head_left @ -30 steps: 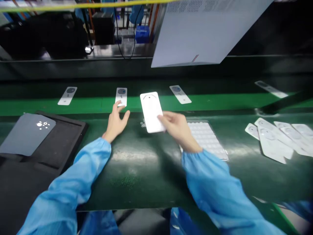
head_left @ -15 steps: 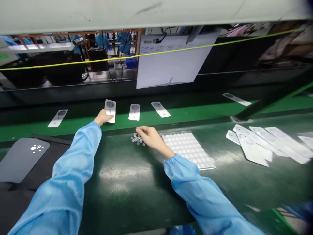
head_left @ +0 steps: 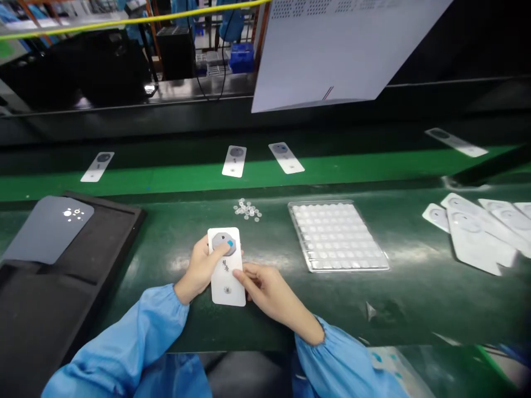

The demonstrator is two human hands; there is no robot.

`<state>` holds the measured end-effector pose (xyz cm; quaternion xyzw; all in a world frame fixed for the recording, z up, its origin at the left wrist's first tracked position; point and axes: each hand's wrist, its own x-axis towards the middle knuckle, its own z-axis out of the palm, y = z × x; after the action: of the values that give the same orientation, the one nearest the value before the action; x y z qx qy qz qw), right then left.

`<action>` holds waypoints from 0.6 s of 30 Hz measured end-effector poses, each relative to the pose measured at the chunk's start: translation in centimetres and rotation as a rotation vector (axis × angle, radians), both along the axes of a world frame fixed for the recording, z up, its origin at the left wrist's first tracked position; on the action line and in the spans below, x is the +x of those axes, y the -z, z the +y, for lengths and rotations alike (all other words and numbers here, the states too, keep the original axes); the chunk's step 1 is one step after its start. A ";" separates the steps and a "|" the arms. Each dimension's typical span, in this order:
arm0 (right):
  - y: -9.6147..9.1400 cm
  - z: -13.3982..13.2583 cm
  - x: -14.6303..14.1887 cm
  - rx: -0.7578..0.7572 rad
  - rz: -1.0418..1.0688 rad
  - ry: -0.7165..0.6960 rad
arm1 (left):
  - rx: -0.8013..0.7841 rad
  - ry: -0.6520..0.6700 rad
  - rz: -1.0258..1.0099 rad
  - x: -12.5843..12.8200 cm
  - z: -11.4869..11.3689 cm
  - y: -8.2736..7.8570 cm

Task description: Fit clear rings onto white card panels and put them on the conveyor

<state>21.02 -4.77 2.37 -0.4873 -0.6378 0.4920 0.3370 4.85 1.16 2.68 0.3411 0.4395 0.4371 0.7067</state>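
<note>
The card (head_left: 222,279) came nearer, its characters (head_left: 225,265) illegible, left hand (head_left: 199,270) and right hand (head_left: 266,288) clamped on it

We find the light uneven: the white card (head_left: 228,279) near the middle is bright, while the upper right corner sinks to near-black. A straight-edged shadow darkens the far part of the green belt (head_left: 182,176), leaving its near part vivid. We see pale, diffuse glare on the bench (head_left: 415,251) and small glints on the clear tray (head_left: 350,270). Toward the right edge, the loose cards (head_left: 473,232) look soft and stretched; the upper-left background is blurry.
</note>
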 end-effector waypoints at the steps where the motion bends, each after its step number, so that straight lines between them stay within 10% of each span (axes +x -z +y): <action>1: 0.0 -0.2 -0.1 0.045 -0.047 0.039 | -0.011 -0.013 0.008 0.0 -0.1 0.3; 6: -0.7 -0.1 -0.5 0.453 -0.236 0.369 | 0.059 -0.038 0.097 -0.3 -0.5 0.7; 18: -0.3 1.3 -0.3 0.790 -0.731 0.198 | 0.287 -0.002 0.332 -0.1 -1.2 1.1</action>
<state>20.76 -3.50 2.70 -0.5205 -0.8008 -0.0206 0.2955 4.72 0.00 1.58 0.5051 0.4835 0.4339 0.5682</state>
